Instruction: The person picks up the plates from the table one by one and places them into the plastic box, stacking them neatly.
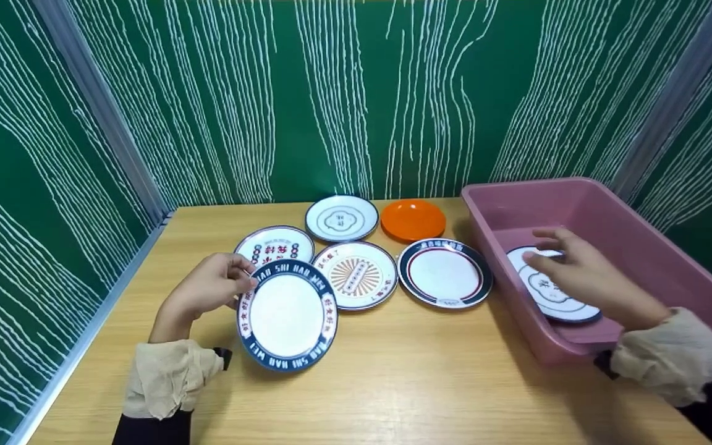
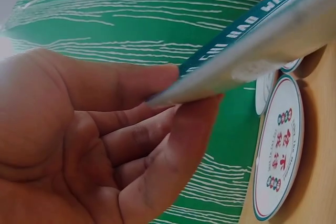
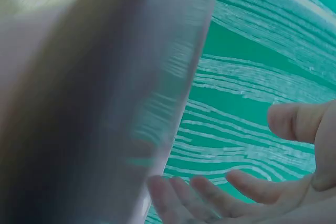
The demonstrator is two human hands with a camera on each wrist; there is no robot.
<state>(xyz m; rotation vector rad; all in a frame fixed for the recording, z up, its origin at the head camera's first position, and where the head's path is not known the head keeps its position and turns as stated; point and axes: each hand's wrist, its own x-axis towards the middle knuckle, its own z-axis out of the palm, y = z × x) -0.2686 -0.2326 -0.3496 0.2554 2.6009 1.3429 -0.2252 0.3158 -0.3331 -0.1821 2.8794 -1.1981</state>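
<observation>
My left hand [image 1: 211, 285] pinches the rim of a blue-rimmed white plate [image 1: 287, 321], raised and tilted above the table. In the left wrist view, thumb and fingers grip the edge of that plate [image 2: 252, 51]. Over the pink plastic tub [image 1: 554, 346] my right hand [image 1: 584, 278] is spread, holding nothing. Beneath it a white plate with a dark rim [image 1: 538, 287] lies inside the tub, partly hidden by the hand. The right wrist view shows the right hand [image 3: 252, 192] with fingers apart beside a large blurred surface.
Behind the held plate are a plate with red characters [image 1: 275, 241], a sunburst plate [image 1: 356, 275], a white plate [image 1: 342, 218], an orange plate [image 1: 413, 220] and a navy-rimmed plate [image 1: 445, 273] on the wooden table [image 1: 405, 383]. Green patterned panels [image 1: 331, 93] stand around it.
</observation>
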